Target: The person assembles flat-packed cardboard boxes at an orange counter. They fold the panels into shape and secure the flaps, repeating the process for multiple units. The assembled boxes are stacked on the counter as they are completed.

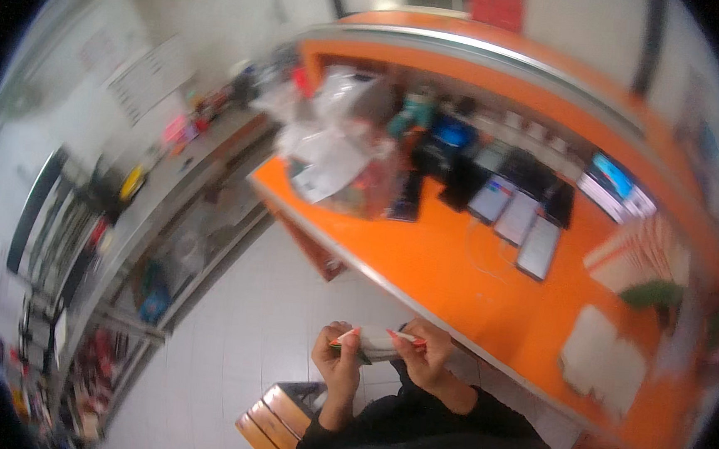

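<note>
My left hand [338, 363] and my right hand [428, 359] are held close together over the floor, near the front edge of an orange desk [448, 268]. Between them they grip a small pale packet [381, 344] by its two ends. Orange-red shows at both ends where the thumbs press, and some green shows by my left hand. Blur keeps its exact kind from being told. Both hands have their fingers closed around it, thumbs on top.
Several phones [539, 248] lie on the desk, beside a plastic bag [331, 160]. A striped paper bag [637, 252] and a pale crumpled sheet [604, 363] are at the right. Below my hands stands a wooden stool [275, 419]. Cluttered metal shelving [146, 235] runs along the left.
</note>
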A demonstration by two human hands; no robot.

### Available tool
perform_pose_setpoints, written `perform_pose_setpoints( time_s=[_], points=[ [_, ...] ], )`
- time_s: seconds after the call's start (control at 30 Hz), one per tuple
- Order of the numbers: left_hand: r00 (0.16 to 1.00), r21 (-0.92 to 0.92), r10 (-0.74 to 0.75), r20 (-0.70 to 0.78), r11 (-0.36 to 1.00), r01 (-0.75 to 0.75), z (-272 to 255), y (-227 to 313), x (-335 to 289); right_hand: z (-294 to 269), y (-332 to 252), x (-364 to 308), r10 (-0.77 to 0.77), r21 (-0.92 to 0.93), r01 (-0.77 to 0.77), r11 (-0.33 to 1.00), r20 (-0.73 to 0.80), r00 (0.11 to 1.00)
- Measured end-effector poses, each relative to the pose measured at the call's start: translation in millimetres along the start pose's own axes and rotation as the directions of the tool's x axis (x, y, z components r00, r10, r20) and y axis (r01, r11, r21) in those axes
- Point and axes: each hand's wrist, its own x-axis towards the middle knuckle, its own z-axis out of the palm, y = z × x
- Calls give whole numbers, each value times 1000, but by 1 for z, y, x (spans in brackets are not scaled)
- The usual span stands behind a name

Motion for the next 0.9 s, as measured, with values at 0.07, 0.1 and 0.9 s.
perform_pose_setpoints(
  time_s=[0.07,0.1,0.9],
  points=[
    [895,178,147,422,954,-241,5,-14,11,-28,13,-9,50,83,-33,996,-206,977],
    [781,374,174,599,802,-466,20,6,18,-48,16,-14,165,276,-54,960,-396,903],
    [536,147,-280,797,949,278,170,-11,-76,-190,-8,-83,190,31,-242,970,-719,668]
  ],
)
